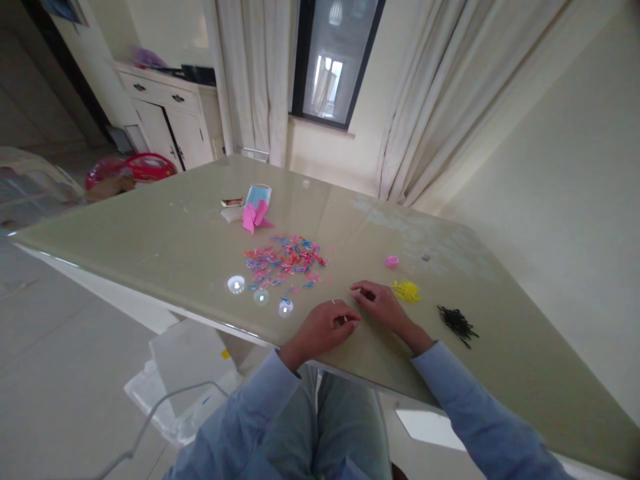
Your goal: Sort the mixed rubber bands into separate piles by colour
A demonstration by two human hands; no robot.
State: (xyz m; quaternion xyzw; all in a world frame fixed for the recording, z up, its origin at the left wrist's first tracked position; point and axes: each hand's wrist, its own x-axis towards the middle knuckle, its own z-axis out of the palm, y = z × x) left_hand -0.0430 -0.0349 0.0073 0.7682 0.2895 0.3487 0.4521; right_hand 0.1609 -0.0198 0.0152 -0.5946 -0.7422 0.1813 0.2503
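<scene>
My left hand (327, 328) rests near the table's front edge, its thumb and fingers pinched together; anything between them is too small to make out. Just right of it is my right hand (380, 303), fingers curled towards the thumb, with any held item also too small to tell. Beyond my left hand lies a loose pile of pink, red and blue small pieces (287, 259). A yellow bunch (407, 291) sits close to my right hand, and a black bunch (457, 323) lies farther right. Three small clear round items, one of them (236, 285), stand left of my left hand.
The table (190, 267) also bears a blue mask (258, 195), a pink folded piece (255, 216) and a small pink ring-like item (391, 262). At the far left, another person's hand (113, 187) is beside a red basin (153, 167). A cable hangs below the table.
</scene>
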